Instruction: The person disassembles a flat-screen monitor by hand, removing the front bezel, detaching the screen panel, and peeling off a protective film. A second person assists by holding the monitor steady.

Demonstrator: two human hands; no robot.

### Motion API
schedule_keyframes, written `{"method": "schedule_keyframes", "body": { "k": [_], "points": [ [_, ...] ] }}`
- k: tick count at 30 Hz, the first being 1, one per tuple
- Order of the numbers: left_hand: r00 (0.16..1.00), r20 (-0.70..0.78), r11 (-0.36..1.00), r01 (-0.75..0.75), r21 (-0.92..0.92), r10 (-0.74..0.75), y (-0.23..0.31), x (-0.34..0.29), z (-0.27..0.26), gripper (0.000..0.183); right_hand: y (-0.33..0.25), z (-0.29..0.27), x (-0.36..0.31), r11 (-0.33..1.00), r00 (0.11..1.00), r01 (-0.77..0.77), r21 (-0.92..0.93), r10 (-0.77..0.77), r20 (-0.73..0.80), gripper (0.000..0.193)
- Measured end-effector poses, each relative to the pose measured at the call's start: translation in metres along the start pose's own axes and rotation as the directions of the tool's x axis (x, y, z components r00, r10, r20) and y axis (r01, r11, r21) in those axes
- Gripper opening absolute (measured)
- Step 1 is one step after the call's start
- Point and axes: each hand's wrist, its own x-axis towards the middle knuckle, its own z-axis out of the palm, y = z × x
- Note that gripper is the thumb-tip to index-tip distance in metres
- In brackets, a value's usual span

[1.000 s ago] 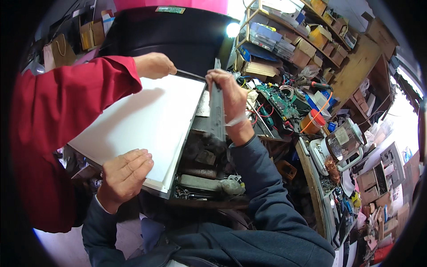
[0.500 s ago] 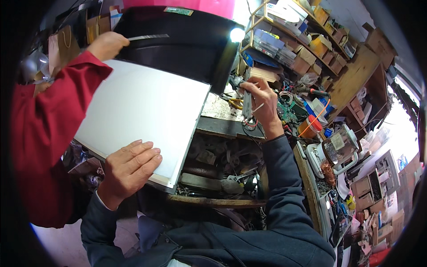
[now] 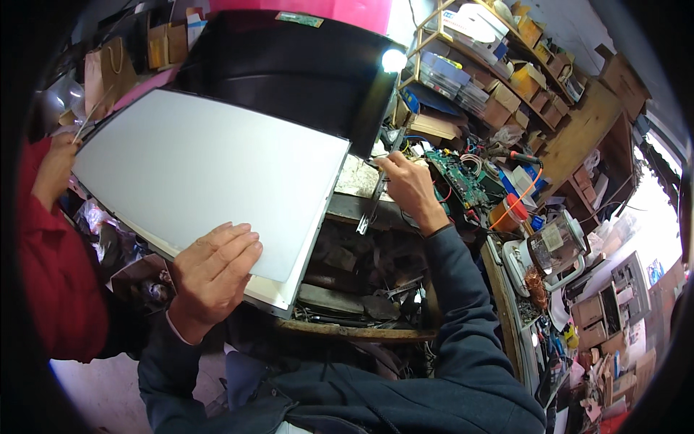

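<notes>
A large white sheet (image 3: 217,173) lies over a thin metal-framed panel (image 3: 283,312), whose cream surface shows along the near edge. My left hand (image 3: 215,271) rests on the sheet near its front corner, fingers stretched out; its thumb is hidden. Beyond the panel's right side, my right hand (image 3: 413,189) is closed on long, narrow grey metal strips (image 3: 371,210) that slant down over an open drawer. At far left, another person's hand (image 3: 52,170) holds a thin pale strip (image 3: 90,119) by the panel's far left corner.
A large black panel (image 3: 282,72) stands behind the sheet, beside a bright lamp (image 3: 394,61). The cluttered open drawer (image 3: 340,289) is below my right hand. Circuit boards (image 3: 463,181), a soldering iron (image 3: 526,157), an orange jar (image 3: 507,211) and a glass jug (image 3: 555,242) crowd the right.
My right hand has come down and left with the strips, which now tilt over the drawer. The other person's hand has drawn back left. A cream layer now shows beneath the white sheet's near corner.
</notes>
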Motion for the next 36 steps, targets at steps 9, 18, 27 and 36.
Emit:
{"method": "schedule_keyframes", "body": {
  "k": [9,18,27,36],
  "points": [
    [0.998,-0.01,0.998,-0.063,-0.005,0.063,-0.006,-0.006,0.004,0.026,-0.126,-0.036,0.027,0.86,0.911,0.404,0.311,-0.349,-0.218,0.05],
    [0.999,-0.024,0.999,-0.041,0.022,0.042,-0.007,-0.009,0.001,0.028,-0.137,-0.03,0.045,0.837,0.807,0.541,0.083,-0.489,-0.33,0.023],
    [1.0,-0.006,0.998,-0.007,0.06,0.008,-0.006,-0.013,0.0,0.024,-0.139,-0.036,0.05,0.84,0.81,0.525,0.134,-0.446,-0.381,0.026],
    [0.99,-0.104,0.974,0.111,0.197,-0.092,0.0,-0.021,-0.002,0.031,-0.139,-0.048,0.057,0.852,0.8,0.521,0.051,-0.466,-0.378,0.014]
  ]
}}
